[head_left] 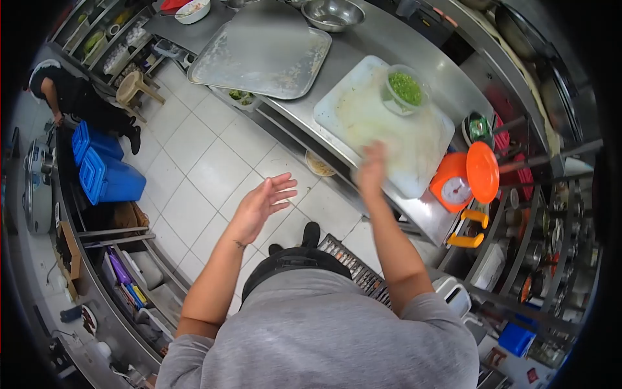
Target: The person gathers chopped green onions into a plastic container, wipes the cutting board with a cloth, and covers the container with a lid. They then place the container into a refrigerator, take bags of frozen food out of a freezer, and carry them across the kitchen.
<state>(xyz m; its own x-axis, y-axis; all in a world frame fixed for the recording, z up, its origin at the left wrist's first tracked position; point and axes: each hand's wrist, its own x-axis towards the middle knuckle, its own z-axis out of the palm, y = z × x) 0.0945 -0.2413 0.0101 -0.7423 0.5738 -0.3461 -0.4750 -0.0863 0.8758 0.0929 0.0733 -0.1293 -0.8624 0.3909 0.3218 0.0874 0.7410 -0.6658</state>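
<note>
My left hand (264,202) is in the air over the tiled floor, fingers stretched out and holding nothing. Smeared by motion, my right hand (371,172) is over the near edge of the white cutting board (353,104); its fingers cannot be made out clearly. The board is stained green and wet-looking. A clear round tub (392,102) on its far part holds chopped greens (406,88). Right of the board stands an orange kitchen scale (451,185) with a dial and a round orange pan (483,172).
A large metal tray (295,74) and a steel bowl (334,14) sit farther along the steel counter (295,111). Yellow-orange handles (468,240) stick out at the counter's corner. Blue bins (111,175), a stool (133,87) and another person (78,94) are at left.
</note>
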